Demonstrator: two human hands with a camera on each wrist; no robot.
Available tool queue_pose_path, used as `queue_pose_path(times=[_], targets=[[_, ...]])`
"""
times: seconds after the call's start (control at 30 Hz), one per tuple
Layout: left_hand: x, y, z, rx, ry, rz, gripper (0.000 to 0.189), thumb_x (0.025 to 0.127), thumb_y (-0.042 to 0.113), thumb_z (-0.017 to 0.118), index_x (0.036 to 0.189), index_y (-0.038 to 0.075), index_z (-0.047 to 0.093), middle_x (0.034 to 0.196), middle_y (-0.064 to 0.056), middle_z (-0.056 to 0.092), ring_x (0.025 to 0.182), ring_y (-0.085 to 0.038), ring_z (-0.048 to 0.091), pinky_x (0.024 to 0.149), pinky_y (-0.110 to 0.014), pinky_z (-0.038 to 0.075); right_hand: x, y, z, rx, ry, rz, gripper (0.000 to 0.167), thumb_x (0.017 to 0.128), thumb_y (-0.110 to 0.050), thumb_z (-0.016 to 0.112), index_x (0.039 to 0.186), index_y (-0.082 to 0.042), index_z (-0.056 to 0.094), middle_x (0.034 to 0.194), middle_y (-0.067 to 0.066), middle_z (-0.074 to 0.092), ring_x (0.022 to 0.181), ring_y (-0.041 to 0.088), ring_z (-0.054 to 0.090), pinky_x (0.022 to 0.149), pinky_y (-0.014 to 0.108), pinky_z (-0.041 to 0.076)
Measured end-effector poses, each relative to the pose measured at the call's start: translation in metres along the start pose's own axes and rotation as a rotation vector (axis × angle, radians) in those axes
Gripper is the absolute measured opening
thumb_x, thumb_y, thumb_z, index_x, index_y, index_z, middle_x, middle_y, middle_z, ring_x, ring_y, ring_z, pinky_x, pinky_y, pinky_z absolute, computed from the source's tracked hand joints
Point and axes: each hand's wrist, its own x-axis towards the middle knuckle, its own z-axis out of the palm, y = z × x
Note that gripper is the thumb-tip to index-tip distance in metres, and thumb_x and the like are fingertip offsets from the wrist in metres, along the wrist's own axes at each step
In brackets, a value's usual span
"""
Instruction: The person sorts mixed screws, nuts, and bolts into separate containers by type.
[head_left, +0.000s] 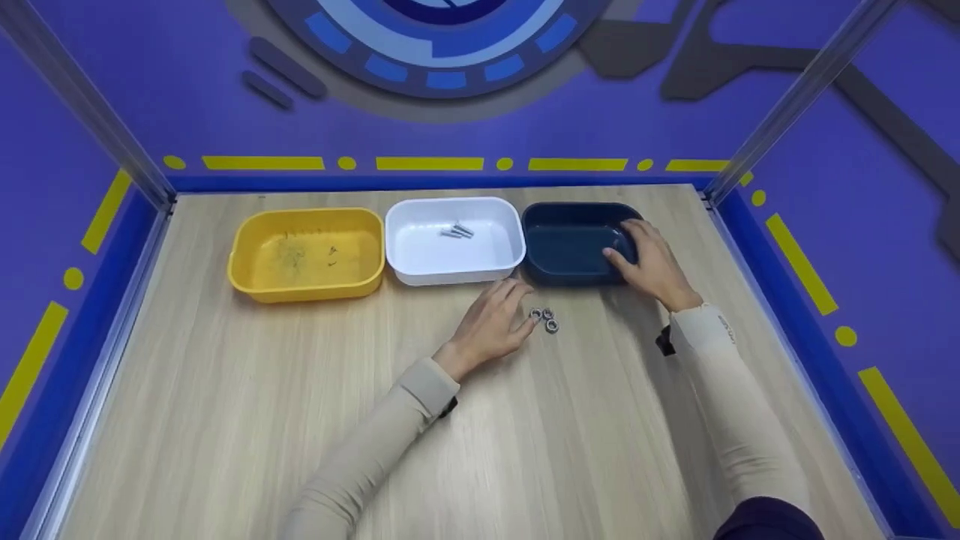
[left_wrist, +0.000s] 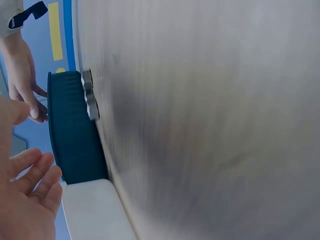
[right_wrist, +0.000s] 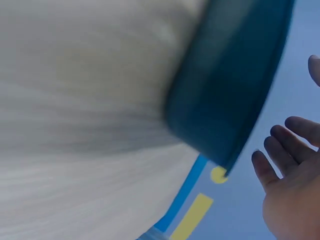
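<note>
My left hand [head_left: 491,322] is over the wooden table in front of the white bin, fingers loosely bent and nothing between them. Its thumb tip overlaps the edge of a small cluster of metal nuts [head_left: 552,325] in the head view. In the left wrist view, the nuts [left_wrist: 89,95] stand in a row before the dark bin. My right hand [head_left: 656,266] is at the right end of the dark teal bin [head_left: 577,279], thumb and fingers spread apart over its rim. The right wrist view shows those fingers [right_wrist: 282,150] relaxed beside the bin wall.
Left of the dark bin stands a white bin [head_left: 454,277] with several metal bolts [head_left: 457,232] inside. Beside it, a yellow bin [head_left: 307,292] holds small dark thin pieces [head_left: 332,255]. Blue printed panels [head_left: 450,135] wall the table at the back and sides.
</note>
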Motion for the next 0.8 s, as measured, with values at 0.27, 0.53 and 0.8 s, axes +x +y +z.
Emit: queue_pose_path(times=[0.27,0.53,0.8], targets=[[0.003,0.001,0.01,-0.054,-0.068,-0.081,0.046,0.098,0.023,0.076,0.136,0.0,0.064,0.129,-0.013,0.068,0.123,-0.031,0.064,0.114,-0.041,0.05,-0.013,0.021,0.003,-0.058,-0.009,0.044,0.079,0.107,-0.048,0.059,0.159,0.009,0.04,0.166,0.03,0.038,0.155,0.049,0.033,0.127,0.069,0.024],[0.007,0.001,0.016,-0.087,-0.097,-0.116,0.043,0.097,0.022,0.077,0.134,0.001,0.066,0.129,-0.013,0.068,0.127,-0.032,0.062,0.114,-0.041,0.05,-0.021,0.034,0.005,-0.062,-0.014,0.087,0.082,0.109,-0.052,0.053,0.162,0.008,0.033,0.171,0.029,0.03,0.158,0.049,0.028,0.127,0.069,0.023],[0.012,0.001,0.02,-0.098,-0.134,-0.166,0.044,0.096,0.022,0.079,0.134,0.002,0.067,0.124,-0.012,0.07,0.119,-0.031,0.064,0.106,-0.043,0.054,-0.025,0.038,0.007,-0.087,-0.053,0.11,0.085,0.11,-0.055,0.047,0.167,0.004,0.026,0.176,0.024,0.021,0.163,0.046,0.019,0.13,0.068,0.019]])
